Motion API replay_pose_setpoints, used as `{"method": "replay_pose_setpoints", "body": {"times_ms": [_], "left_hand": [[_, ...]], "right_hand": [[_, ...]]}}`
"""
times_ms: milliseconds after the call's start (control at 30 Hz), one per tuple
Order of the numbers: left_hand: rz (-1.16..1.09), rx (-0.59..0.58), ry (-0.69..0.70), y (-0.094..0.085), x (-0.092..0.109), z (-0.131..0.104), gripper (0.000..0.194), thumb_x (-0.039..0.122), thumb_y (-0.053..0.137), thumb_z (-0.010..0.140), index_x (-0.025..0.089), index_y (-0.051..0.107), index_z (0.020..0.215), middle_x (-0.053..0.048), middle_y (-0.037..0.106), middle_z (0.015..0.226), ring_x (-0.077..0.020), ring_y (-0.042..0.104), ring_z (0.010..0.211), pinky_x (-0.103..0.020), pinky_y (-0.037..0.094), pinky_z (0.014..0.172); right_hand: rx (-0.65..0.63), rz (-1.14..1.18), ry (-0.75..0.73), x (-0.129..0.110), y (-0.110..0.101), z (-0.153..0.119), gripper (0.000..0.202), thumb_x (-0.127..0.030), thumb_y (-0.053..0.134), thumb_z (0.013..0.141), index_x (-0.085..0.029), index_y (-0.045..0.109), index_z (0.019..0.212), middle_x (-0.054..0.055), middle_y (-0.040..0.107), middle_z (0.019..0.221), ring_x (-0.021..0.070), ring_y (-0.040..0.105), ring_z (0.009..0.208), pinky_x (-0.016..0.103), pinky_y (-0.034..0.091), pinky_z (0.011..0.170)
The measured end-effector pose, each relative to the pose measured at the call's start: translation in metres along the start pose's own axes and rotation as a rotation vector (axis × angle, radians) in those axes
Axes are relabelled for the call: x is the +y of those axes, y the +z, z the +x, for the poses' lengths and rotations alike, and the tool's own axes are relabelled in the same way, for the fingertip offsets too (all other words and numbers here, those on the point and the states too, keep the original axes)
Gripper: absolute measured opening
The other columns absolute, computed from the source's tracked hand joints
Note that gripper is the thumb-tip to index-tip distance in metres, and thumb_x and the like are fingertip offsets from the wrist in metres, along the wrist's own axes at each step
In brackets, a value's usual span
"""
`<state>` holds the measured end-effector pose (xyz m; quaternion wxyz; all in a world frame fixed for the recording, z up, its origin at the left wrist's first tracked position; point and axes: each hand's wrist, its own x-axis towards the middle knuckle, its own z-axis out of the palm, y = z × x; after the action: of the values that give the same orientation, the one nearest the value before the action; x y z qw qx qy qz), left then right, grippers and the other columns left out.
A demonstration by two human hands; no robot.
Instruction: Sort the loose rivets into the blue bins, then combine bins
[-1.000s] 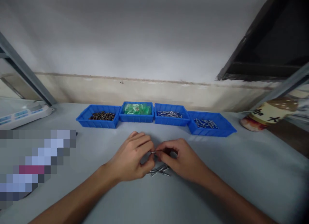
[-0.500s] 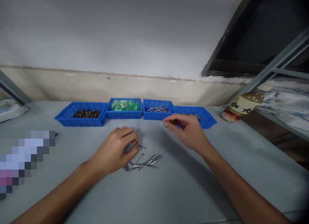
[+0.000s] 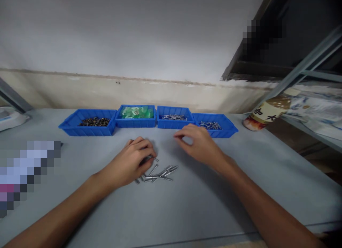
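It looks like a work corner in a small workshop. The flat grey table (image 3: 208, 216) has a row of four open blue plastic boxes (image 3: 87, 130) from eleven round to one o'clock. They hold lots of little parts: dark, brassy metal bits (image 3: 94, 122) at eleven, small green and clear bits (image 3: 136, 112) next, then thin silver metal pins (image 3: 175, 117) in the last two. More pins lie loose on the table. At twelve, the white and cream wall (image 3: 133, 37) is scuffed. Grey metal posts (image 3: 13, 95) slant at ten and two.
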<state>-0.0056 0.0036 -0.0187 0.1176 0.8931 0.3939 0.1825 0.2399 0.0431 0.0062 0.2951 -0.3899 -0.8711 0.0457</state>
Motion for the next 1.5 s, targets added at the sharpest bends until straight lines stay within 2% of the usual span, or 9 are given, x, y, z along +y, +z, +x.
{"method": "replay_pose_setpoints", "body": {"times_ms": [100, 233, 433, 633, 967, 1200, 1333, 1433, 1500], "left_hand": [[0.011, -0.003, -0.003, 0.002, 0.001, 0.001, 0.012, 0.017, 0.05, 0.094, 0.021, 0.061, 0.091, -0.003, 0.061, 0.097, -0.0221, 0.052, 0.095, -0.039, 0.041, 0.087], [0.012, 0.03, -0.052, 0.003, 0.0, 0.001, 0.016, 0.016, 0.04, 0.097, 0.019, 0.056, 0.093, -0.004, 0.059, 0.09, -0.022, 0.052, 0.089, -0.04, 0.041, 0.083], [-0.144, 0.167, -0.079, -0.002, 0.009, 0.001, 0.014, 0.017, 0.042, 0.098, 0.019, 0.056, 0.095, -0.003, 0.055, 0.091, -0.0181, 0.054, 0.087, -0.032, 0.044, 0.078], [-0.261, 0.317, -0.078, -0.007, 0.014, 0.004, 0.008, 0.019, 0.054, 0.094, 0.02, 0.062, 0.094, -0.001, 0.064, 0.088, -0.0161, 0.057, 0.086, -0.029, 0.045, 0.079], [-0.42, 0.39, -0.172, -0.008, 0.014, 0.002, 0.006, 0.018, 0.061, 0.088, 0.021, 0.066, 0.089, 0.0, 0.065, 0.085, -0.0145, 0.06, 0.082, -0.026, 0.046, 0.072], [-0.401, 0.333, -0.158, -0.007, 0.015, 0.002, 0.006, 0.021, 0.058, 0.089, 0.021, 0.064, 0.091, -0.001, 0.065, 0.088, -0.0153, 0.06, 0.082, -0.027, 0.048, 0.073], [-0.315, 0.279, -0.127, -0.009, 0.014, 0.001, 0.007, 0.021, 0.055, 0.09, 0.021, 0.062, 0.093, -0.002, 0.064, 0.094, -0.017, 0.059, 0.087, -0.027, 0.048, 0.073], [-0.233, 0.15, -0.093, -0.015, 0.008, -0.001, 0.006, 0.021, 0.056, 0.089, 0.021, 0.061, 0.091, -0.002, 0.064, 0.095, -0.0179, 0.059, 0.089, -0.029, 0.046, 0.076], [-0.195, 0.037, -0.08, -0.021, 0.001, -0.002, 0.005, 0.024, 0.057, 0.089, 0.022, 0.062, 0.09, -0.001, 0.065, 0.093, -0.018, 0.058, 0.088, -0.03, 0.045, 0.077]], "right_hand": [[-0.19, 0.075, -0.092, -0.021, 0.02, -0.003, 0.014, -0.014, 0.058, 0.085, -0.02, 0.07, 0.087, 0.002, 0.071, 0.082, 0.0168, 0.061, 0.081, 0.03, 0.044, 0.078], [-0.238, 0.118, -0.072, -0.032, 0.028, -0.006, 0.012, -0.018, 0.058, 0.088, -0.02, 0.069, 0.083, 0.002, 0.068, 0.077, 0.0153, 0.058, 0.077, 0.029, 0.042, 0.075], [-0.177, 0.211, -0.03, -0.033, 0.027, -0.006, 0.018, -0.026, 0.058, 0.091, -0.017, 0.069, 0.081, 0.002, 0.066, 0.074, 0.0141, 0.057, 0.073, 0.028, 0.041, 0.071], [-0.053, 0.333, 0.028, -0.033, 0.024, -0.005, 0.008, -0.022, 0.062, 0.088, -0.019, 0.07, 0.088, 0.001, 0.069, 0.081, 0.0136, 0.06, 0.075, 0.028, 0.045, 0.072], [0.032, 0.518, 0.122, -0.035, 0.022, -0.006, 0.008, -0.024, 0.068, 0.083, -0.02, 0.071, 0.089, 0.001, 0.071, 0.084, 0.0139, 0.064, 0.076, 0.028, 0.05, 0.071], [0.031, 0.755, 0.229, -0.034, 0.019, -0.004, 0.009, -0.024, 0.067, 0.082, -0.022, 0.072, 0.089, 0.001, 0.073, 0.086, 0.0141, 0.066, 0.077, 0.028, 0.053, 0.07], [0.305, 0.561, 0.279, -0.007, -0.002, 0.002, 0.01, -0.027, 0.067, 0.081, -0.021, 0.072, 0.087, 0.003, 0.072, 0.085, 0.0169, 0.066, 0.077, 0.032, 0.053, 0.068], [0.562, 0.07, 0.298, 0.02, -0.022, 0.002, 0.012, -0.025, 0.068, 0.08, -0.019, 0.073, 0.09, 0.007, 0.07, 0.091, 0.0234, 0.062, 0.09, 0.041, 0.051, 0.08], [0.62, -0.225, 0.301, 0.031, -0.03, 0.001, 0.017, -0.024, 0.071, 0.077, -0.017, 0.073, 0.093, 0.01, 0.068, 0.094, 0.0281, 0.057, 0.099, 0.047, 0.046, 0.088]]}}
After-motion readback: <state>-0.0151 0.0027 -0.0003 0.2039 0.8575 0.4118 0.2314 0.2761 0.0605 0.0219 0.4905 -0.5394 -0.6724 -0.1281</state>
